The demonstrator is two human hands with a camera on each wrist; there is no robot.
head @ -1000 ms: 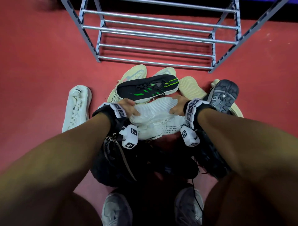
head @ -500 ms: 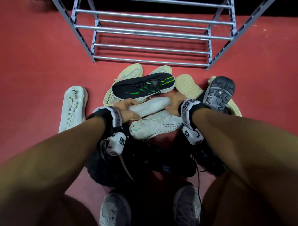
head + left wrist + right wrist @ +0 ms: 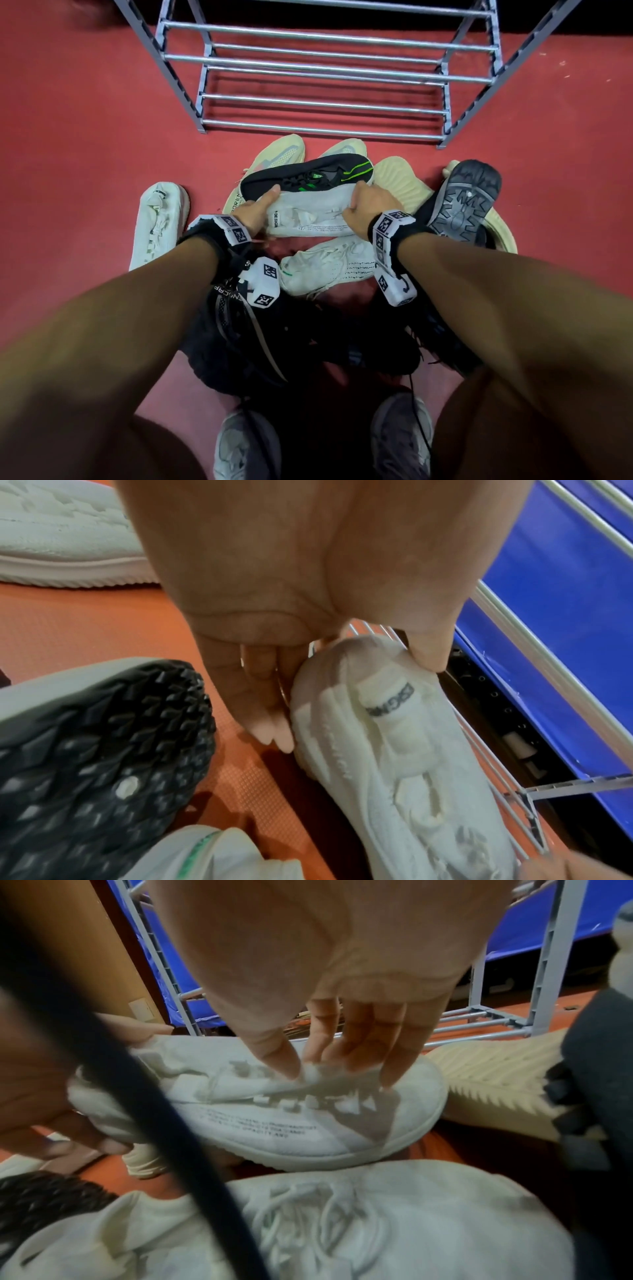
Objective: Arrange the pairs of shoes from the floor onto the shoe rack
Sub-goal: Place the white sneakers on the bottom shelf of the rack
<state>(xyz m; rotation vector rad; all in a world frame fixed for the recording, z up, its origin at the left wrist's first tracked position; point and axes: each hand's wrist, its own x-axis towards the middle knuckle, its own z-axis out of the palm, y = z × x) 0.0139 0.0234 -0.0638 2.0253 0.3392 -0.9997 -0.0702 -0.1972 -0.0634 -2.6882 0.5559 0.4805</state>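
Lifted higher: white sneaker (image 3: 310, 214) between both hands.

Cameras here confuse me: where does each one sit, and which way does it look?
Head: worn on the head, looks down over both forearms at the shoe pile and shoe rack; the left hand and right hand grip a white sneaker.
Left wrist: looks along the palm; the left hand pinches that sneaker's heel.
Right wrist: looks along the right hand, whose fingers pinch its laces.
All three views show the white sneaker and the rack.
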